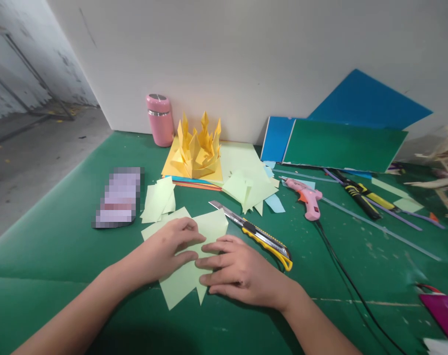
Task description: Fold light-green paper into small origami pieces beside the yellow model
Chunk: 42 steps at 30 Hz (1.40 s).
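Light green paper pieces (179, 288) lie overlapping on the green table in front of me, with pointed corners sticking out. My left hand (172, 246) rests over their left part, thumb and fingers apart. Spread fingers of my right hand (238, 271) lie flat on the right side of the paper. Both hands press on the paper without gripping it, and they cover much of its middle. Just beyond my right hand is a yellow and black utility knife (262, 236), its blade out and pointing up-left. A small stack of light green paper (159, 199) sits beyond my left hand.
A folded yellow paper crown shape (196, 155) stands at the back beside a pink flask (160, 121). To the right lie a pink glue gun (308, 199) with a black cord, glue sticks and pliers (360, 199). Blue and green boards (344, 145) lean against the wall.
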Available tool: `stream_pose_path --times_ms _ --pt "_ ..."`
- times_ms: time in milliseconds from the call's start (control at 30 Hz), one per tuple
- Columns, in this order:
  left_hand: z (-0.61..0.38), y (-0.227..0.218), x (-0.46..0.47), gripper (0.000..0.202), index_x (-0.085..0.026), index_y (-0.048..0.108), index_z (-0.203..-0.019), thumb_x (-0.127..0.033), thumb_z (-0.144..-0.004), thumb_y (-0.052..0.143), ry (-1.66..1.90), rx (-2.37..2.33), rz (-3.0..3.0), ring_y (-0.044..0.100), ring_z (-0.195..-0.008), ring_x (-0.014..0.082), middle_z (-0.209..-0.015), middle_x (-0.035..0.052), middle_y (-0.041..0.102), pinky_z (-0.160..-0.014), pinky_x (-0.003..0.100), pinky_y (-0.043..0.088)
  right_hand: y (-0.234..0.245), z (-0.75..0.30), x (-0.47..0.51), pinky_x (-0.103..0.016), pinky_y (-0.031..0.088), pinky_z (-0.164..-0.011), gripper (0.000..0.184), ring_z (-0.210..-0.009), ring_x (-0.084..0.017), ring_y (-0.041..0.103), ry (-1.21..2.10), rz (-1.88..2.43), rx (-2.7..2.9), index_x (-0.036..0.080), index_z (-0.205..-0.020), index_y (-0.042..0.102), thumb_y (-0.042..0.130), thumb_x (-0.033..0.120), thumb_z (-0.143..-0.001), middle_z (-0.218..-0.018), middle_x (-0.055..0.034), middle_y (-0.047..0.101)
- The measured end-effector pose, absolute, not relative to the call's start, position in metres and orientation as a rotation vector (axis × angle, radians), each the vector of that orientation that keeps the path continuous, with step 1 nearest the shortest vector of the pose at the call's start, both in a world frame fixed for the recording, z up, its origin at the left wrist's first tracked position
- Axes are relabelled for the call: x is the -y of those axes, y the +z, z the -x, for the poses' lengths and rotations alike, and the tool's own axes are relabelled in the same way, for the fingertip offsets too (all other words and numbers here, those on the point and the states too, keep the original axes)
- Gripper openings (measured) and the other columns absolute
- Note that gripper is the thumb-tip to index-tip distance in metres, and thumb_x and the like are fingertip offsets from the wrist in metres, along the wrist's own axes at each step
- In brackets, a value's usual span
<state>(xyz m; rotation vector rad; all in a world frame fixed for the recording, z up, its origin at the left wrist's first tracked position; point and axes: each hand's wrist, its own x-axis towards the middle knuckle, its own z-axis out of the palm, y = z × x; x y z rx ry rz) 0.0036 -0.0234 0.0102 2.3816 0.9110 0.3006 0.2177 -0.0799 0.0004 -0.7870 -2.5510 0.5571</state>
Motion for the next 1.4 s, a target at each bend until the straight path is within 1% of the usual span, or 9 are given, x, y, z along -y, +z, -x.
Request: stream_pose_path --times_ms 167,400,767,867,967,1133,1233,1333,1400 --pt "-0.004 0.011 0.025 0.027 -0.022 0.063 -0.107 -0.013 -0.083 0.055 0.271 -0.938 -2.352 0.056 -0.099 0.0195 -0.104 0.0043 0.055 -0.09 0.032 0.046 0.001 -0.226 0.08 -0.036 0.034 -0.086 0.016 -0.093 -0.018 0.05 0.364 0.978 2.44 0.029 -0.091 0.074 0.059 0.032 -0.089 -0.095 -0.0021 0.065" --pt "-0.003 0.01 0.025 0.029 -0.022 0.063 -0.108 -0.013 -0.083 0.054 0.255 -0.946 -2.35 0.057 -0.1 0.0202 -0.109 0.005 0.055 -0.09 0.033 0.047 -0.001 -0.239 0.075 -0.033 0.025 -0.07 0.019 -0.074 -0.018 0.043 0.003 1.443 2.228 0.029 -0.088 0.074 0.056 0.027 -0.09 -0.073 -0.0012 0.054" --pt "-0.003 0.011 0.026 0.027 -0.022 0.061 -0.108 -0.015 -0.084 0.051 0.267 -0.921 -2.366 0.057 -0.098 0.0202 -0.106 0.0054 0.054 -0.089 0.036 0.049 -0.005 -0.235 0.071 -0.033 0.026 -0.067 0.021 -0.076 -0.019 0.046 -0.138 1.561 2.159 0.025 -0.091 0.072 0.051 0.026 -0.092 -0.075 -0.0028 0.058" --pt "-0.003 0.015 0.027 0.024 -0.021 0.06 -0.107 -0.016 -0.085 0.05 0.232 -0.929 -2.366 0.057 -0.099 0.021 -0.116 0.0074 0.051 -0.088 0.037 0.049 -0.005 -0.236 0.071 -0.032 0.027 -0.067 0.021 -0.076 -0.019 0.047 -0.149 1.578 2.155 0.023 -0.094 0.072 0.051 0.025 -0.092 -0.076 -0.0032 0.058" --pt "-0.003 0.015 0.028 0.023 -0.023 0.059 -0.105 -0.016 -0.085 0.051 0.211 -0.969 -2.421 0.051 -0.111 0.026 -0.128 0.0084 0.046 -0.092 0.043 0.047 -0.007 -0.236 0.071 -0.032 0.03 -0.065 0.021 -0.076 -0.02 0.048 -0.15 1.581 2.138 0.022 -0.094 0.071 0.05 0.025 -0.092 -0.078 -0.0043 0.059" --pt "0.001 0.012 0.027 0.041 -0.025 0.05 -0.12 -0.023 -0.081 0.06 0.268 -1.103 -2.526 0.037 -0.124 0.0335 -0.138 0.0095 0.042 -0.101 0.056 0.034 -0.012 -0.226 0.073 -0.033 0.034 -0.062 0.026 -0.075 -0.023 0.05 -0.172 1.665 2.14 0.016 -0.097 0.069 0.05 0.034 -0.092 -0.078 -0.0077 0.061" --pt "0.001 0.011 0.026 0.047 -0.023 0.047 -0.125 -0.025 -0.08 0.061 0.267 -1.117 -2.527 0.038 -0.123 0.0327 -0.133 0.0091 0.048 -0.102 0.055 0.033 -0.014 -0.219 0.073 -0.035 0.036 -0.062 0.027 -0.074 -0.025 0.051 -0.118 1.719 2.099 0.015 -0.098 0.067 0.058 0.038 -0.087 -0.079 -0.0078 0.062" --pt "-0.001 0.013 0.026 0.049 -0.023 0.043 -0.127 -0.025 -0.081 0.059 0.26 -1.1 -2.484 0.039 -0.123 0.0299 -0.13 0.0075 0.051 -0.104 0.051 0.033 -0.015 -0.215 0.073 -0.036 0.039 -0.066 0.023 -0.076 -0.024 0.052 0.017 1.717 2.027 0.017 -0.097 0.065 0.064 0.035 -0.083 -0.083 -0.0062 0.065" --pt "-0.001 0.013 0.026 0.053 -0.024 0.04 -0.131 -0.025 -0.081 0.058 0.255 -1.108 -2.465 0.037 -0.126 0.0297 -0.134 0.0078 0.049 -0.105 0.052 0.031 -0.014 -0.213 0.073 -0.036 0.04 -0.07 0.017 -0.079 -0.024 0.054 0.086 1.692 1.99 0.019 -0.094 0.064 0.063 0.031 -0.083 -0.088 -0.0056 0.066"
